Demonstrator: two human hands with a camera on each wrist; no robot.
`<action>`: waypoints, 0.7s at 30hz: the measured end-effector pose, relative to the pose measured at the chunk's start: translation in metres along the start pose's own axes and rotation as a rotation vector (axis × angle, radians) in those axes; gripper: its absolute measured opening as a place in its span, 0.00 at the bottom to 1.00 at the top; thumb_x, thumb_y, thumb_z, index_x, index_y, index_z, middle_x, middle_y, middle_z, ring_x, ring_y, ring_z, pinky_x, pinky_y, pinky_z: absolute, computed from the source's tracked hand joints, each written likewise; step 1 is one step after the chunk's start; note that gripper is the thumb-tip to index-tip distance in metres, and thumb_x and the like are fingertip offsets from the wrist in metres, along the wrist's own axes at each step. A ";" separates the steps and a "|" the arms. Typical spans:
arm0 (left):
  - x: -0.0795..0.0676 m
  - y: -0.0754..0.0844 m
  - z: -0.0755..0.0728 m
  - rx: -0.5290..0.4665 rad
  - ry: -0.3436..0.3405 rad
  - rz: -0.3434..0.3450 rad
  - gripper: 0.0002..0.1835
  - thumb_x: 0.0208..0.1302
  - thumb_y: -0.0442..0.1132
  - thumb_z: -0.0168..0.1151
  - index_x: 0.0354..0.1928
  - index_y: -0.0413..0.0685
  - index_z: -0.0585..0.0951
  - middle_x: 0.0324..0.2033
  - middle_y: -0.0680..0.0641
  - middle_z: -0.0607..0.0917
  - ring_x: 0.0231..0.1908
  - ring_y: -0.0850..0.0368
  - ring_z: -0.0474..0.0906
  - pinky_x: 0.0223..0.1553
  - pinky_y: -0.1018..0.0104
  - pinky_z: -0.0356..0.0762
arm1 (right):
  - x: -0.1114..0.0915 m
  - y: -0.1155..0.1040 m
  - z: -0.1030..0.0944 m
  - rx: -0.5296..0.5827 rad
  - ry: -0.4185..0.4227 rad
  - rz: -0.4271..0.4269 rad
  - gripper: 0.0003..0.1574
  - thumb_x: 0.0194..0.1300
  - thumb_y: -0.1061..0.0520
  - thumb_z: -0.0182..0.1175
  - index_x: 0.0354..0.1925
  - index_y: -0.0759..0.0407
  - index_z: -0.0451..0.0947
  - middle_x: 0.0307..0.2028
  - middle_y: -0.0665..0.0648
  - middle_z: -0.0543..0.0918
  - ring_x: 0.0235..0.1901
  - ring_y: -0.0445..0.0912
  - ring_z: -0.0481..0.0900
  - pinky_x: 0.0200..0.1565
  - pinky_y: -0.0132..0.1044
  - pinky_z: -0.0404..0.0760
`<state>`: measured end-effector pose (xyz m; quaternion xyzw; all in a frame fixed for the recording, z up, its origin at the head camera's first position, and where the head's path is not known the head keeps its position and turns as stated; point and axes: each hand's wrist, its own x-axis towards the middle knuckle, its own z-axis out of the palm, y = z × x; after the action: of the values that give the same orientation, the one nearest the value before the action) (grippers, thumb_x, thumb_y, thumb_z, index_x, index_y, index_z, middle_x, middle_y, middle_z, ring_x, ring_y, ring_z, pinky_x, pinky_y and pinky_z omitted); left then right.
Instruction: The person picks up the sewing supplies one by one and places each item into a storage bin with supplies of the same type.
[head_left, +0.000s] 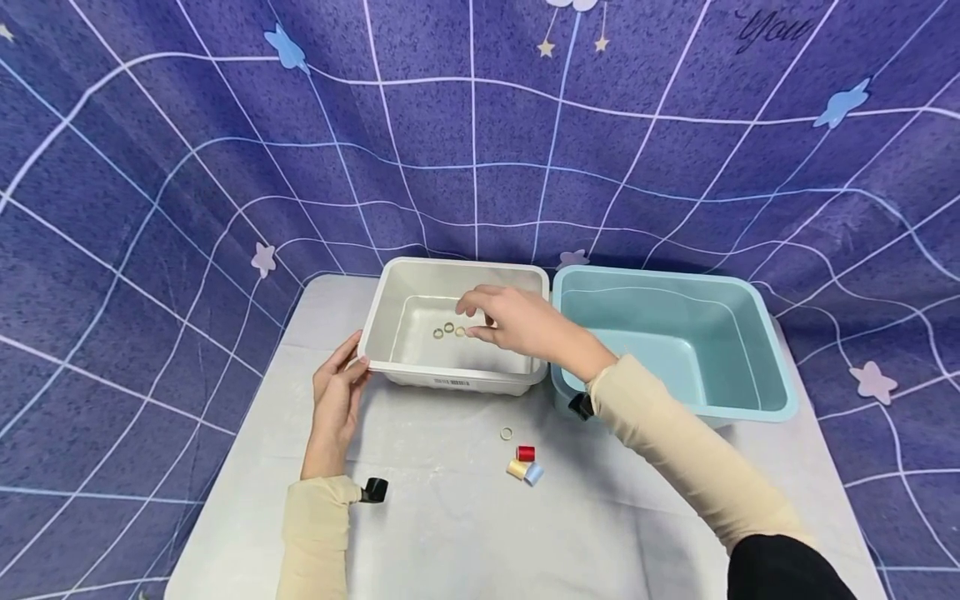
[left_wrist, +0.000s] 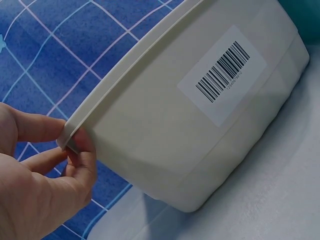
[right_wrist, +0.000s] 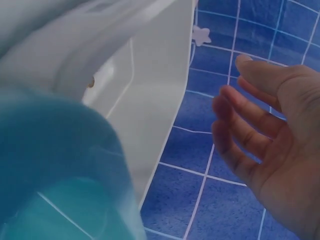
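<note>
My left hand point(head_left: 339, 400) pinches the near left corner of a white plastic bin point(head_left: 450, 380); the left wrist view shows its thumb on top of the rim point(left_wrist: 102, 95) and fingers curled beneath. Above the bin's inside hovers my right hand point(head_left: 517, 321), its fingers loosely bent and apart. In the right wrist view nothing shows between those fingers point(right_wrist: 250, 137). Three small rings lie close together in the bin: a left ring point(head_left: 438, 333), a middle ring point(head_left: 449, 327) and a paler ring point(head_left: 461, 332) right by the right thumb tip.
A blue bin point(head_left: 750, 333) stands right beside the white one. On the white table point(head_left: 435, 517) in front lie another ring point(head_left: 507, 433) and a red thread spool point(head_left: 526, 453), a yellow spool point(head_left: 517, 469) and a light blue spool point(head_left: 533, 474). A patterned blue curtain point(head_left: 465, 192) hangs behind.
</note>
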<state>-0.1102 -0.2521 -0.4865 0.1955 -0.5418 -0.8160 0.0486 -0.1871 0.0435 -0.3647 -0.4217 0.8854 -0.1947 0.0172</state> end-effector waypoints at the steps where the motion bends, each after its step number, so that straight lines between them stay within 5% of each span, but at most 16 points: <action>1: 0.000 0.000 0.000 0.000 0.001 0.000 0.28 0.67 0.24 0.54 0.69 0.45 0.71 0.65 0.47 0.72 0.53 0.60 0.76 0.46 0.77 0.80 | -0.004 -0.001 0.001 0.008 0.010 0.000 0.19 0.67 0.47 0.63 0.55 0.47 0.79 0.51 0.46 0.83 0.37 0.42 0.83 0.38 0.34 0.81; 21: 0.001 -0.002 0.001 -0.045 -0.002 0.013 0.28 0.68 0.22 0.51 0.69 0.43 0.71 0.58 0.45 0.73 0.51 0.58 0.76 0.42 0.77 0.80 | -0.079 -0.010 0.027 0.236 0.144 -0.009 0.21 0.68 0.46 0.62 0.58 0.43 0.75 0.46 0.43 0.82 0.39 0.36 0.79 0.35 0.32 0.79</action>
<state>-0.1108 -0.2510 -0.4879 0.1901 -0.5245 -0.8279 0.0579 -0.1238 0.0885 -0.3963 -0.4056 0.8535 -0.3272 0.0024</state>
